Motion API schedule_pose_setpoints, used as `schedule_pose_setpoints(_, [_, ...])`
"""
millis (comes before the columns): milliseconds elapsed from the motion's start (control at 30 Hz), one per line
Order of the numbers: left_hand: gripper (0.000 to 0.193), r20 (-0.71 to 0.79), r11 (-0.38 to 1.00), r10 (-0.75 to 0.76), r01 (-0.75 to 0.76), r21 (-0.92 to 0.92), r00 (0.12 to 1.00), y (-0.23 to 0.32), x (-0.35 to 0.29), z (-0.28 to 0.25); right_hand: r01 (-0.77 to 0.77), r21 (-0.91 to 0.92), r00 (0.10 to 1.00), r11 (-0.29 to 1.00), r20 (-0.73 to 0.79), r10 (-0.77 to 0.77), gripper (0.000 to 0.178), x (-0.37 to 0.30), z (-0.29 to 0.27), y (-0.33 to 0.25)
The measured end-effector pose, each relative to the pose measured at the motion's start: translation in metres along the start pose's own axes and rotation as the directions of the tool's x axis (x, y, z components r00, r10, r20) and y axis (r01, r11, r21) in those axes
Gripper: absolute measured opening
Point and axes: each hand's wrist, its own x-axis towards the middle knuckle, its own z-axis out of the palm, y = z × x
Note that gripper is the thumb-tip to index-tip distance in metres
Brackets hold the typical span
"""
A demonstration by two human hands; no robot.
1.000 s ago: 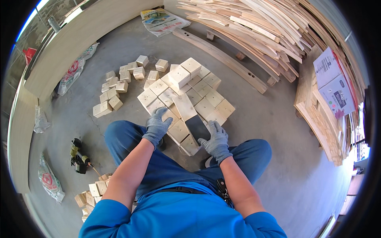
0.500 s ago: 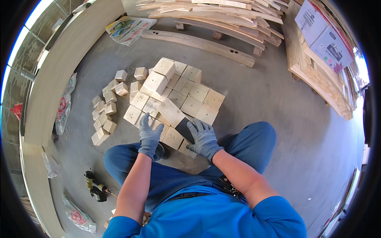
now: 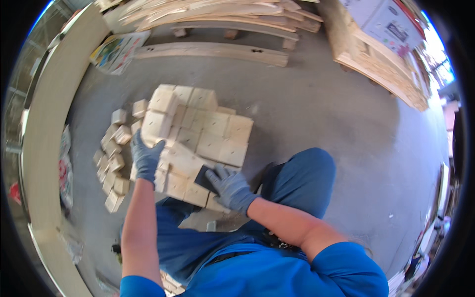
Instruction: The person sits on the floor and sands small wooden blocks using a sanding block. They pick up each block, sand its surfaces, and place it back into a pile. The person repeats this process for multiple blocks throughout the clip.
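A low stack of pale wooden blocks [image 3: 213,139] sits on the floor in front of my knees, with several more blocks raised at its far left. A flat wooden piece with a dark end [image 3: 203,178] lies slantwise across its near part. My gloved right hand [image 3: 231,189] spans that dark end, fingers on one edge and thumb toward the other. My gloved left hand [image 3: 146,157] is at the stack's left edge, thumb and fingers apart, seemingly holding nothing. Motion blurs the scene, and the left fingertips' contact with the blocks is unclear.
Small loose wooden blocks [image 3: 113,161] lie in a cluster left of the stack. A long board [image 3: 47,143] stands along the left side. At the back are a pallet of thin wood strips [image 3: 217,20] and a printed sack [image 3: 116,52]. A carton [image 3: 391,24] rests on wood at the far right.
My view has shifted, so the stack sits further left in the picture. My left hand has moved from the near side to the stack's left edge. My right hand stays at the dark end.
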Motion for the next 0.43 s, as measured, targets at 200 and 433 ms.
schedule_pose_setpoints(200, [0.098,0.132,0.997,-0.060,0.066,-0.043,0.989,-0.023,0.050,0.031,0.021,0.051,1.000,0.998,-0.008,-0.021,0.087,0.003,0.008,0.005])
schedule_pose_setpoints(433, [0.099,0.179,0.993,-0.086,0.070,0.097,0.980,-0.026,0.060,0.045,-0.025,0.043,0.994,0.999,0.107,0.020,0.094,0.008,-0.002,0.003])
